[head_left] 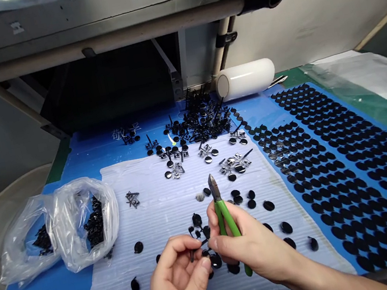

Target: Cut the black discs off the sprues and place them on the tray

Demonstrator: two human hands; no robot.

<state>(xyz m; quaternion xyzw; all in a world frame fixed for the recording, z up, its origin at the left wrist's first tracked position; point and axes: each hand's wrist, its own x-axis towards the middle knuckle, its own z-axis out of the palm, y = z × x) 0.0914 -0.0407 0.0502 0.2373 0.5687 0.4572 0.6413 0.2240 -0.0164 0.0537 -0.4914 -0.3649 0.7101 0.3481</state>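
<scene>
My left hand (182, 279) pinches a small black plastic moulded frame (191, 254) with thin branches. My right hand (257, 241) grips green-handled side cutters (231, 221), their jaws pointing away from me. Its thumb and index finger meet close to the same frame, possibly touching it. Around both hands, loose glossy black discs (286, 227) are scattered on a white foam sheet (157, 216). Beyond the cutters lie several branched mouldings with discs attached (234, 162). A bare piece of runner (133, 199) rests to the left.
Black mouldings form a heap (207, 115) at the back. Two clear plastic bags (113, 229) with black pieces stand at left. Rows of black discs (349, 157) cover the blue mat's right side. A white roll (247, 79) lies behind, below an overhanging shelf (138, 0).
</scene>
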